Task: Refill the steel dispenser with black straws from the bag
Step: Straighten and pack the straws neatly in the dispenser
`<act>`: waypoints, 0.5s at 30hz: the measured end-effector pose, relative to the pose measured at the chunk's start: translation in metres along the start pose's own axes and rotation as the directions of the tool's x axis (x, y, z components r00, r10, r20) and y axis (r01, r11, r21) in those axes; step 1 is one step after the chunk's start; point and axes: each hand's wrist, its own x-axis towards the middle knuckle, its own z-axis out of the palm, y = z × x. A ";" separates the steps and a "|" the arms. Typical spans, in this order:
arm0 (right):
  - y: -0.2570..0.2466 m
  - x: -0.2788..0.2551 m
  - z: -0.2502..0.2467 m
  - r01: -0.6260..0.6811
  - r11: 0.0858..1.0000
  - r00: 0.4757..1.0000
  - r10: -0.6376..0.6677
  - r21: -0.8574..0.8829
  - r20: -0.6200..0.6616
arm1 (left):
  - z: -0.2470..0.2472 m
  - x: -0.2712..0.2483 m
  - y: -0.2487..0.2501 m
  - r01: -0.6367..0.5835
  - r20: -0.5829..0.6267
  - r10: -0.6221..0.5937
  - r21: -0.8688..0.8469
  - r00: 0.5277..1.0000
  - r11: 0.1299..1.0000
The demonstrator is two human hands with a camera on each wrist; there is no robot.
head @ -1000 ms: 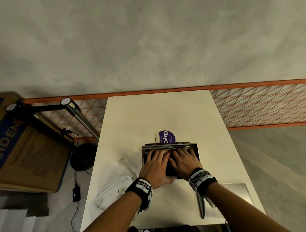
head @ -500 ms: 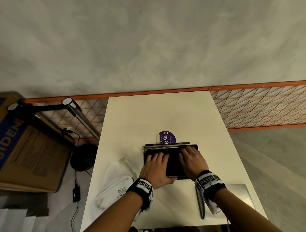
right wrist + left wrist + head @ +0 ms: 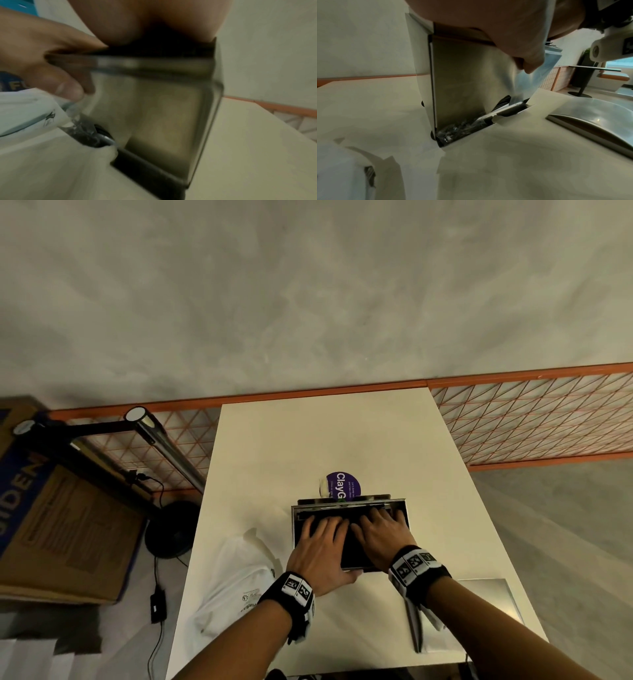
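The steel dispenser point(image 3: 406, 510) stands open-topped in the middle of the white table, packed with black straws point(image 3: 351, 551). My left hand point(image 3: 320, 546) and right hand point(image 3: 380, 534) both lie flat on the straws, fingers stretched toward the far wall. In the left wrist view my left thumb point(image 3: 530, 63) hangs over the dispenser's front wall point(image 3: 462, 83) and presses a clear plastic film point(image 3: 527, 83) against it. Crinkled film and straw ends show in the bottom slot point(image 3: 458, 128). The white bag point(image 3: 236, 580) lies to the left of the dispenser.
The steel lid point(image 3: 476, 607) lies on the table at the near right. A purple round label point(image 3: 344, 486) stands just behind the dispenser. A lamp stand point(image 3: 164, 446) and a cardboard box point(image 3: 58, 525) are on the floor to the left. An orange mesh rail point(image 3: 534, 426) runs behind the table.
My right hand slid right across the straws and has come back toward the middle. My left hand has stayed in place.
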 end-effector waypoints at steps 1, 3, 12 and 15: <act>-0.001 0.002 -0.003 -0.013 1.000 1.000 0.013 -0.004 0.010 | 0.000 -0.001 0.001 -0.004 -0.004 0.004 -0.003 1.000 1.000; -0.005 0.003 -0.008 -0.048 0.999 0.999 0.049 0.008 -0.013 | 0.001 -0.003 0.002 -0.010 -0.018 0.010 -0.007 1.000 1.000; -0.007 -0.014 0.003 0.046 0.998 0.988 -0.039 0.046 -0.150 | 0.003 -0.003 0.003 0.037 0.034 -0.037 0.004 0.999 0.999; -0.007 -0.010 0.002 0.072 0.997 0.997 -0.071 0.019 -0.025 | 0.001 0.001 0.002 0.048 0.059 -0.047 -0.012 0.997 0.999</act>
